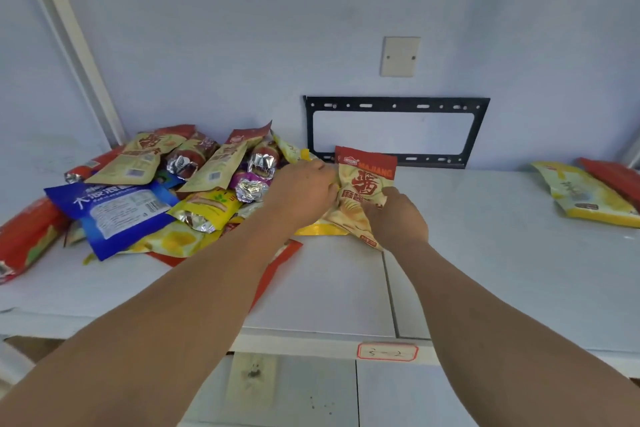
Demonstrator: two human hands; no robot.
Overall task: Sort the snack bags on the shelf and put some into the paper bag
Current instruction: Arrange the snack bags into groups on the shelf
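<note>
Hands both hold one snack bag (365, 189), red on top and cream below. My left hand (304, 191) pinches its left edge, and my right hand (394, 215) curls round its bottom. It sits on the white shelf (485, 253), just right of the pile (166, 191). I think I should lift it straight up, slow, so the pile does not slide. I count two bags (588, 194) far right. No paper bag shows.
</note>
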